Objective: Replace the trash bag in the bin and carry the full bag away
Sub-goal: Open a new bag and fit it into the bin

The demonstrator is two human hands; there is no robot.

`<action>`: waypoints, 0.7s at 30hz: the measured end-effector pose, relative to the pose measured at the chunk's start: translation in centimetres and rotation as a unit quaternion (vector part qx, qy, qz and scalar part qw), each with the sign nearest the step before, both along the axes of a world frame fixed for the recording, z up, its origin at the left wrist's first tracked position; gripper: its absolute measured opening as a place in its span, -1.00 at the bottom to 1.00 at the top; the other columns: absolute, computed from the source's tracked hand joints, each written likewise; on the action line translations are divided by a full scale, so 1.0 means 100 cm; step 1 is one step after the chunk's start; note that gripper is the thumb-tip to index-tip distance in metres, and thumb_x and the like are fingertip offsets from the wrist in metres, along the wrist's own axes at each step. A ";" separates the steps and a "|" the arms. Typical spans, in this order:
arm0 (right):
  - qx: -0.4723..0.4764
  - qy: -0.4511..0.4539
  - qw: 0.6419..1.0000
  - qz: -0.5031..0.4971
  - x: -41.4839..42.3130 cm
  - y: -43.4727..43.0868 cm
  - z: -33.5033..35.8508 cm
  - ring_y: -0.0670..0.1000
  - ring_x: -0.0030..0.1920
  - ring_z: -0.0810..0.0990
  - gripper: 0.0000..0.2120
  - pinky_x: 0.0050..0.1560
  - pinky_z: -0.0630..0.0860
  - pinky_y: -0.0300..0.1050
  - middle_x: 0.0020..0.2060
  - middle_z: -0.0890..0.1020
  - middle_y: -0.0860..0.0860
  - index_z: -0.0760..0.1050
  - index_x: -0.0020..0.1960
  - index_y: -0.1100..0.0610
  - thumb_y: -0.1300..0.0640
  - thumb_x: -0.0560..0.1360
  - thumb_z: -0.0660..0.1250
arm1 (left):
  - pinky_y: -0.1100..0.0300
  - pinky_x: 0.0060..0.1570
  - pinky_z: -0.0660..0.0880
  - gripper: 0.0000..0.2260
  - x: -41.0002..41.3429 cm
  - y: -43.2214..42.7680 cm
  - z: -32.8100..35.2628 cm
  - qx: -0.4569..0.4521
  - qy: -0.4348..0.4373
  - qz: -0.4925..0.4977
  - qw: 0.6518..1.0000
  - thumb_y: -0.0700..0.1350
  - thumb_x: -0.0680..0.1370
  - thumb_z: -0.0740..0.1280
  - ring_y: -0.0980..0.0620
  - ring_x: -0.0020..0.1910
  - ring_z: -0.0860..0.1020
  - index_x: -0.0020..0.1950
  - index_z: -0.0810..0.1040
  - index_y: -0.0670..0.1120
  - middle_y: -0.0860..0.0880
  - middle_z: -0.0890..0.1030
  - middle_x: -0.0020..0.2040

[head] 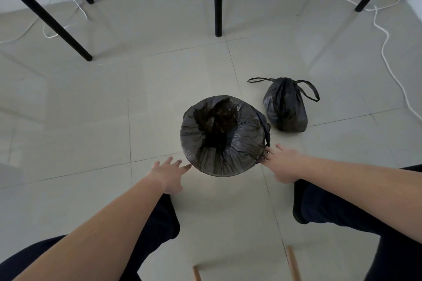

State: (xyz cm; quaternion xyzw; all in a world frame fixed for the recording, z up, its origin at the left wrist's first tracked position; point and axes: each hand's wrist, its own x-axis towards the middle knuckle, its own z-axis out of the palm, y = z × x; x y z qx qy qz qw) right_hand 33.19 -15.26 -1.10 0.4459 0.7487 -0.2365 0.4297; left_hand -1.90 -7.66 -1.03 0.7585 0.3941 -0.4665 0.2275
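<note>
Black plastic liner (222,137) is covering the round bin as the right hand (282,163) is pinching its edge; the left hand (167,172) is hovering spread and empty, beside a tied black bag (285,107).

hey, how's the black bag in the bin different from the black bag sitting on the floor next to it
The bin liner is spread open over the bin's rim; the tied bag is cinched shut, its handles loose. The liner sags into the bin; the tied bag bulges, standing alone on the floor. Both are black plastic.
</note>
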 end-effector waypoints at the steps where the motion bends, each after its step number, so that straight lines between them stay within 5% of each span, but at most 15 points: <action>1: -0.003 0.012 1.000 -0.012 0.002 0.002 0.002 0.14 0.67 -0.06 -0.29 0.62 -0.03 0.23 0.68 0.01 0.12 -0.09 0.69 0.12 0.19 0.62 0.12 | -0.23 0.61 0.09 -0.27 -0.001 0.003 0.001 -0.010 -0.001 0.023 1.000 0.02 0.66 0.22 -0.12 0.73 -0.07 0.74 -0.10 0.20 0.03 -0.02 0.75; 6: 0.038 0.110 0.980 -0.164 0.014 0.025 0.008 0.17 0.36 0.52 -0.39 0.32 0.51 0.04 0.35 0.53 0.09 0.56 0.41 0.02 0.39 0.46 0.11 | 0.06 0.54 0.29 -0.51 -0.006 0.031 0.003 0.013 -0.112 0.239 0.964 -0.11 0.67 0.24 -0.08 0.60 0.35 0.63 0.39 0.02 -0.04 0.40 0.62; 11: 0.088 0.161 0.897 -0.403 0.020 0.041 0.024 0.13 0.11 0.63 -0.50 0.05 0.47 -0.18 0.10 0.68 0.06 0.70 0.23 0.10 0.43 0.54 0.12 | 0.07 0.13 0.52 -0.68 0.005 0.060 0.022 0.043 -0.247 0.504 0.827 -0.16 0.67 0.32 -0.14 0.23 0.60 0.42 0.58 -0.12 -0.12 0.63 0.30; 14: 0.086 0.199 0.820 -0.530 0.029 0.046 0.017 0.19 0.14 0.66 -0.59 0.08 0.58 -0.05 0.11 0.70 0.16 0.71 0.15 0.16 0.40 0.60 0.13 | 0.03 0.11 0.57 -0.67 0.010 0.069 0.033 0.011 -0.285 0.588 0.757 -0.08 0.68 0.33 -0.10 0.21 0.61 0.45 0.52 -0.06 -0.07 0.60 0.29; 18: 0.049 0.262 0.678 -0.685 0.035 0.058 0.012 0.11 -0.07 0.69 -0.67 -0.09 0.65 -0.11 0.03 0.71 0.17 0.68 0.16 0.21 0.35 0.64 0.15 | -0.08 0.28 0.58 -0.66 0.016 0.073 0.031 -0.008 -0.309 0.632 0.711 0.03 0.69 0.31 -0.11 0.24 0.60 0.43 0.49 -0.05 -0.05 0.58 0.31; 21: 0.020 0.318 0.581 -0.749 0.033 0.070 0.010 0.12 -0.13 0.68 -0.78 0.00 0.69 -0.04 -0.04 0.69 0.19 0.67 0.12 0.25 0.26 0.63 0.26 | -0.08 0.25 0.57 -0.66 0.023 0.077 0.025 -0.034 -0.312 0.668 0.675 0.13 0.72 0.23 -0.13 0.23 0.63 0.36 0.52 -0.06 -0.05 0.63 0.27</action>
